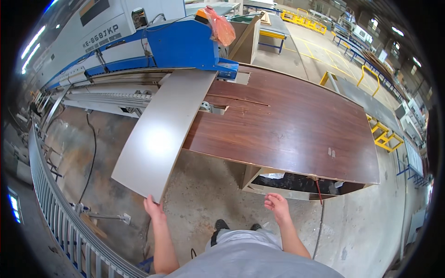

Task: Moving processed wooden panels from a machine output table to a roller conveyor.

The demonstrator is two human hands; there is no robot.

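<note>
A long pale grey-white panel (155, 125) reaches from the blue-and-white machine toward me, with its far end at the machine's blue housing. My left hand (155, 211) grips the panel's near right corner, the thumb and fingers at its edge. My right hand (277, 207) hangs in the air before the near side of the brown wood-grain tabletop (296, 125). Its fingers are loosely curled and apart, and they hold nothing. The panel's right edge lies beside the tabletop's left end.
The blue machine housing (181, 46) carries a bunched red plastic bag (219, 28). Below the tabletop is an open shelf (301, 184) with dark contents. A curved rail of metal rollers (69, 231) runs along my left. A black cable (94, 157) lies on the floor.
</note>
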